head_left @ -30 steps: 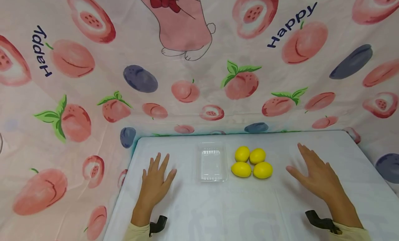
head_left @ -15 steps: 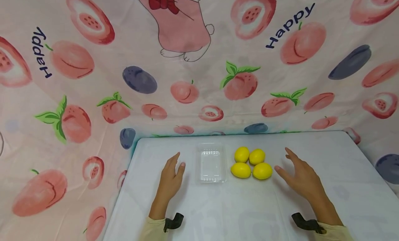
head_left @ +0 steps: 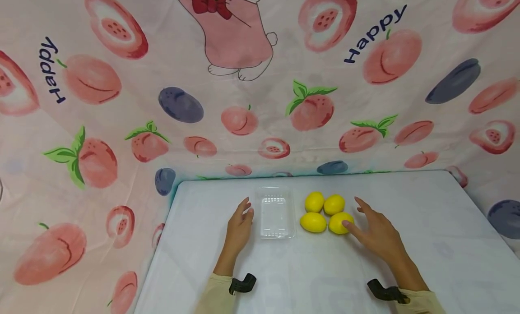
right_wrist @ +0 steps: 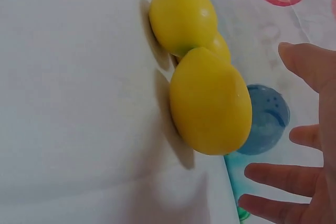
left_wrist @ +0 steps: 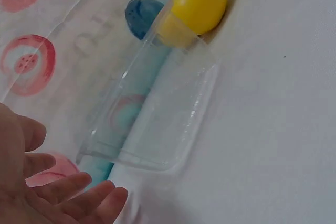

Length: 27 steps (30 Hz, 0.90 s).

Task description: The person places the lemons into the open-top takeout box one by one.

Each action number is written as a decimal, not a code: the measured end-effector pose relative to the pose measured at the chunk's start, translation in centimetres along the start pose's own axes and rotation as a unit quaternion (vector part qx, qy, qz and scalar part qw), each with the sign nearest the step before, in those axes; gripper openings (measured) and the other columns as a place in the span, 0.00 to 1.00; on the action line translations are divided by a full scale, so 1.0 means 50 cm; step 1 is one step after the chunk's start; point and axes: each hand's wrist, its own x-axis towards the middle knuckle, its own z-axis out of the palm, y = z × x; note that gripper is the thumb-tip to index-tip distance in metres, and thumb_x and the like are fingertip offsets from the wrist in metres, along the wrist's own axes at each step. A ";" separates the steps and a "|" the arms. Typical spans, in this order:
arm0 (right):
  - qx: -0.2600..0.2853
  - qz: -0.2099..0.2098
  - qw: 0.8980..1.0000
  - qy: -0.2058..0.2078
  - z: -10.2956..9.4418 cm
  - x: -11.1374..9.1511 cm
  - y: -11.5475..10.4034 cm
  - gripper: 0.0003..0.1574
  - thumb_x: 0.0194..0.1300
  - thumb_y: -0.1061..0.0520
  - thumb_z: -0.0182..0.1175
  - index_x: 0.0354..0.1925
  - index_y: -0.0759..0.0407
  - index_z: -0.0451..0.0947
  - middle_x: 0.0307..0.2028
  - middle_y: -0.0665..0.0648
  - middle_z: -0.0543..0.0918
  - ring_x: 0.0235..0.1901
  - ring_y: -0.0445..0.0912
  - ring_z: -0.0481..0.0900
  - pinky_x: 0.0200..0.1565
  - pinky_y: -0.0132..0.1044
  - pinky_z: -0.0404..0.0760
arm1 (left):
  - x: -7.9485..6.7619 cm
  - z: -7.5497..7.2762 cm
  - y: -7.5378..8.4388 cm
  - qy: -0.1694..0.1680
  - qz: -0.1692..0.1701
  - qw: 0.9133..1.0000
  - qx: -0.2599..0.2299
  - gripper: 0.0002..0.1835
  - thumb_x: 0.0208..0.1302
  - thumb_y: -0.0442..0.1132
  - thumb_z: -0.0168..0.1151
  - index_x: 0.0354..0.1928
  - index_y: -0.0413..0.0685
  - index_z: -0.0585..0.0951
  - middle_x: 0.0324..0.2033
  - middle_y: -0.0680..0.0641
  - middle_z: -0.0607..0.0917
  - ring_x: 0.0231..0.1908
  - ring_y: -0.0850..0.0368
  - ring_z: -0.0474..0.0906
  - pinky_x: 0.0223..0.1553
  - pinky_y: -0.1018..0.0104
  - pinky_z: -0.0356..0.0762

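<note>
Along the bottom of the frame, a beige left sleeve and a matching right sleeve are showing, while a black, bent left attachment and a similar right attachment are jutting toward mid-frame.

Both arms stretched forward, left hand turned inward, fingers slightly bent, right hand well apart from it, thumb spread away from the fingers
</note>
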 end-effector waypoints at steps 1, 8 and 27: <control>0.000 -0.001 1.000 0.001 0.003 0.000 0.000 0.63 0.64 0.18 0.52 0.82 0.49 0.46 0.67 0.68 0.76 0.64 0.71 0.70 0.54 0.76 0.72 | 0.001 0.004 -0.001 0.000 -0.003 1.000 -0.005 0.27 0.80 0.46 0.49 0.76 0.49 0.66 0.68 0.40 0.77 0.63 0.42 0.79 0.57 0.51 0.84; 0.005 -0.017 1.000 0.001 0.022 0.004 -0.003 0.62 0.64 0.19 0.54 0.81 0.50 0.51 0.65 0.68 0.78 0.63 0.71 0.72 0.53 0.76 0.73 | 0.010 0.020 -0.013 0.006 -0.013 1.000 -0.021 0.26 0.80 0.43 0.49 0.76 0.51 0.67 0.67 0.40 0.78 0.58 0.45 0.82 0.54 0.54 0.84; -0.006 -0.038 0.999 0.007 0.039 0.009 -0.011 0.59 0.59 0.20 0.62 0.72 0.58 0.67 0.63 0.71 0.78 0.59 0.71 0.77 0.55 0.71 0.75 | 0.014 0.033 -0.030 -0.014 -0.024 0.998 -0.061 0.26 0.80 0.44 0.49 0.76 0.58 0.67 0.68 0.43 0.77 0.63 0.44 0.78 0.62 0.49 0.79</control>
